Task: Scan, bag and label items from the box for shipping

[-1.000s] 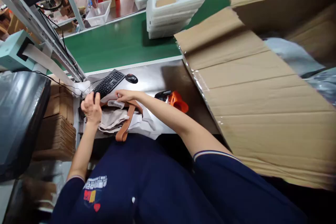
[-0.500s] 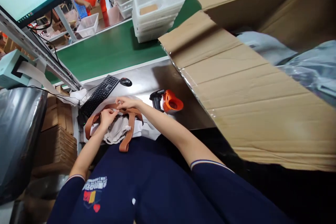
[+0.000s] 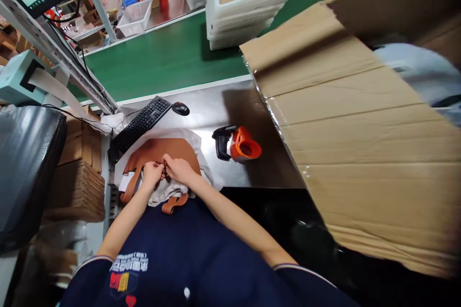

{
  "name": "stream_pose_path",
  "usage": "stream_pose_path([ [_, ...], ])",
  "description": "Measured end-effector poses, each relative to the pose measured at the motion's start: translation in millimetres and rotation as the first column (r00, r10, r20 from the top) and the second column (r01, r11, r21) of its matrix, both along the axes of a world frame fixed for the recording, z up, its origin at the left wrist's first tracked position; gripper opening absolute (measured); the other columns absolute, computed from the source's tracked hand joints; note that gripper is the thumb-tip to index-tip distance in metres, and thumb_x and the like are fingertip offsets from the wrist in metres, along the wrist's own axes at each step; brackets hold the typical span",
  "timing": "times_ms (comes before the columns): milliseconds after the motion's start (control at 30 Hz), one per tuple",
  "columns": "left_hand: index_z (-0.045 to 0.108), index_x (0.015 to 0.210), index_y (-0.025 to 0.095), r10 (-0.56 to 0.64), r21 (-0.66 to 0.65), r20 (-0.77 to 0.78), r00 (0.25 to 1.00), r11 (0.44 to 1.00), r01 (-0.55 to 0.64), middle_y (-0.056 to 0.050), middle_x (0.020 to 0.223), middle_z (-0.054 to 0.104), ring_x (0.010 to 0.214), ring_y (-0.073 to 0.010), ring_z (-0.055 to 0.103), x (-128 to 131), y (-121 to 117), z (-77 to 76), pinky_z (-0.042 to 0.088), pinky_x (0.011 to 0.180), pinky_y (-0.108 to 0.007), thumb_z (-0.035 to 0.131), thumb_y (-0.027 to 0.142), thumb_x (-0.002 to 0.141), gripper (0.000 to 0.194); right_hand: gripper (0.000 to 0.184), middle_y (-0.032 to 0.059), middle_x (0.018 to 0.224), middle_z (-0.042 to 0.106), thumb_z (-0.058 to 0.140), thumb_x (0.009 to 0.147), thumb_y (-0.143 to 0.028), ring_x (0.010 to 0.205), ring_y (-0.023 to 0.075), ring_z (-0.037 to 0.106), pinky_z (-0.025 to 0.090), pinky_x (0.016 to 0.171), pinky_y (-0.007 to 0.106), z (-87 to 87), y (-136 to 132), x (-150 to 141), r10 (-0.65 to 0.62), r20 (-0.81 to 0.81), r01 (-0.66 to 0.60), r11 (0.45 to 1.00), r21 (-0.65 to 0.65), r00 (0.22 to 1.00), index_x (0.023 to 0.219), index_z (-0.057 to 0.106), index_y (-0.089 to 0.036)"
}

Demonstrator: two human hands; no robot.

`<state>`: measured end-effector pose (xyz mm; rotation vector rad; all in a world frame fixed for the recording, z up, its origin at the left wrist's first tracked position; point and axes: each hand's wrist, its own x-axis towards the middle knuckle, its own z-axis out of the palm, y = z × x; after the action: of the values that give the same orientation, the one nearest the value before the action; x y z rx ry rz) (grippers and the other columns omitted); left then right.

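Note:
A tan leather bag [image 3: 158, 151] with brown straps lies on white wrapping paper [image 3: 187, 136] at the near edge of the steel table [image 3: 223, 105]. My left hand [image 3: 152, 173] and my right hand [image 3: 179, 169] meet at the bag's near edge, fingers pinched together on something small between them that I cannot make out. Pale cloth [image 3: 166, 193] bunches under both hands. One brown strap [image 3: 172, 205] hangs over the table edge toward my body.
A black keyboard [image 3: 141, 123] and mouse [image 3: 180, 108] lie behind the bag. An orange and black scanner [image 3: 238, 144] sits to the right. A large cardboard box [image 3: 360, 120] fills the right side. White baskets [image 3: 248, 0] stand on the green conveyor [image 3: 162, 57]. Flat cartons [image 3: 77, 177] stack at left.
Both hands have drawn back from the bag's far edge to its near edge and come together. The bag's leather face now lies exposed and flat.

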<state>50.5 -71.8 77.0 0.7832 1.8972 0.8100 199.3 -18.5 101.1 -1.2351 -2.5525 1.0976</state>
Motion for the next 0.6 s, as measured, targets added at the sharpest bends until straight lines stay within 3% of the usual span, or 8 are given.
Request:
stream_pose_path([
  [167,0.060,0.059,0.019,0.128,-0.074,0.055,0.990,0.990,-0.124,-0.003,0.055,0.066,0.045,-0.0141,0.058,15.8,-21.8,-0.9,0.045,0.048,-0.025,0.072,0.019,0.085,0.029,0.030,0.0143,0.102,0.082,0.046,0.101,-0.022,0.089,0.0271,0.075,0.046,0.075,0.032,-16.1,-26.7,10.4,-0.026,0.071,0.027,1.000,-0.008,0.997,0.128,0.059,-0.022],
  [400,0.060,0.066,0.018,0.257,-0.025,0.069,0.964,0.966,-0.256,0.004,0.055,0.054,0.047,-0.0086,0.047,22.0,-31.3,1.9,0.035,0.048,-0.021,0.063,0.021,0.087,0.021,0.019,0.0075,0.095,0.078,0.049,0.096,-0.018,0.086,0.0223,0.069,0.041,0.078,0.031,-18.7,-0.2,12.9,-0.167,-0.214,0.152,0.985,-0.086,0.962,0.107,0.064,-0.023],
  [600,0.066,0.076,0.016,0.211,0.015,0.122,0.970,0.977,-0.214,0.001,0.066,0.064,0.048,-0.0090,0.053,23.2,-28.1,8.1,0.033,0.046,-0.022,0.070,0.033,0.088,0.021,0.011,0.0019,0.082,0.068,0.053,0.088,-0.018,0.076,0.0200,0.060,0.037,0.073,0.030,-17.9,7.4,13.6,-0.161,-0.333,0.118,0.982,-0.146,0.929,0.096,0.057,-0.025],
])
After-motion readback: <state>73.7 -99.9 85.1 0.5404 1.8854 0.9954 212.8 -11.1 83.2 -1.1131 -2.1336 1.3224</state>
